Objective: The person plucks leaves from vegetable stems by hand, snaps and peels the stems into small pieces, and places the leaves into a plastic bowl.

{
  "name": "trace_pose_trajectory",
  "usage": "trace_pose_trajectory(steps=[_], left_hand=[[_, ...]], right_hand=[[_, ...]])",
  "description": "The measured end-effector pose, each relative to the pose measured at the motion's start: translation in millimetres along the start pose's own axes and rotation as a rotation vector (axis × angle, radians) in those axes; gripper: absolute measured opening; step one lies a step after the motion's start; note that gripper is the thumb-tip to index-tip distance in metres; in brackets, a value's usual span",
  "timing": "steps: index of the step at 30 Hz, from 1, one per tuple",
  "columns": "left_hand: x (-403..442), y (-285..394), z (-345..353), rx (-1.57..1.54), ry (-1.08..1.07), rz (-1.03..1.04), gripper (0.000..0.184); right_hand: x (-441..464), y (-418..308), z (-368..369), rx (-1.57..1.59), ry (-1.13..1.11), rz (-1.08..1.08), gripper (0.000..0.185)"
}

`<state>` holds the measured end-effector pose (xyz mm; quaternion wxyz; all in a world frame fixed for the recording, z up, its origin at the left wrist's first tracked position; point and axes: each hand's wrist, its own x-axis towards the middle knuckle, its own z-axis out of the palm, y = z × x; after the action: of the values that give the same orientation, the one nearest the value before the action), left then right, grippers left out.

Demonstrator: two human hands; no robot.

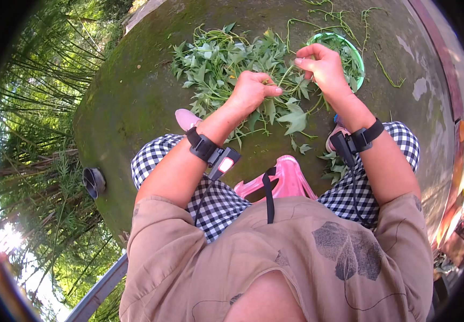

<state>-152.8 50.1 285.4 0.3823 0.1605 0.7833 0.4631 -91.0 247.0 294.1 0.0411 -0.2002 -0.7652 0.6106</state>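
In front of me a heap of green leafy vines [210,60] lies spread on the mossy ground. My left hand [251,92] is over the near side of the heap, thumb and fingers pinched on a leafy stem [287,74]. Up and to the right, my right hand [326,67] has its thumb and index finger pinched near the upper end of that stem; exactly what lies between the fingertips is too small to make out. Behind the right hand stands a light green basin [361,58] with leaves in it, partly hidden by the hand.
Bare vine stems [345,22] lie scattered beyond the basin. A pink plastic stool [291,174] is between my knees. At the left edge of the concrete stands a dark pot-like container [93,182], with dense foliage [38,107] past it. A reddish ledge [439,48] runs along the right.
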Motion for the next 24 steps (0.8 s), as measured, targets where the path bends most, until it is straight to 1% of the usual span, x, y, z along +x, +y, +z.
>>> trace_pose_trajectory(steps=[1, 4, 5, 7, 8, 9, 12, 13, 15, 18, 21, 24], left_hand=[[1, -1, -2, 0.062, -0.009, -0.007, 0.018], [3, -12, 0, 0.134, -0.011, 0.087, 0.020], [5, -16, 0, 0.150, -0.018, 0.105, 0.021], [5, -17, 3, 0.180, -0.036, 0.142, 0.022], [5, -18, 3, 0.163, -0.042, 0.121, 0.020], [4, -15, 3, 0.145, -0.045, 0.101, 0.019], [-1, -5, -2, 0.019, -0.079, 0.035, 0.015], [-2, -3, -2, -0.035, -0.098, 0.011, 0.013], [0, -8, -2, -0.140, -0.094, 0.039, 0.010], [0, -14, -1, -0.206, -0.081, 0.047, 0.008], [-3, -11, 0, -0.196, -0.032, 0.022, 0.007], [-2, -11, 1, -0.247, -0.004, 0.020, 0.007]], right_hand=[[1, 1, -1, -0.200, 0.077, -0.155, 0.007], [-7, -3, 2, -0.377, -0.059, -0.553, 0.006], [-12, -1, 7, -0.441, -0.107, -0.603, 0.006], [-18, 5, 15, -0.601, -0.209, -0.614, 0.006], [-20, 9, 17, -0.683, -0.260, -0.620, 0.006], [-19, 11, 19, -0.656, -0.293, -0.649, 0.006], [-19, 13, 18, -0.678, -0.337, -0.589, 0.008], [-18, 13, 18, -0.644, -0.322, -0.567, 0.009], [-17, 15, 18, -0.578, -0.291, -0.520, 0.011], [-14, 16, 20, -0.280, -0.334, -0.294, 0.012], [-18, 11, 25, -0.064, -0.305, 0.015, 0.009], [-17, 4, 24, 0.230, -0.264, 0.145, 0.006]])
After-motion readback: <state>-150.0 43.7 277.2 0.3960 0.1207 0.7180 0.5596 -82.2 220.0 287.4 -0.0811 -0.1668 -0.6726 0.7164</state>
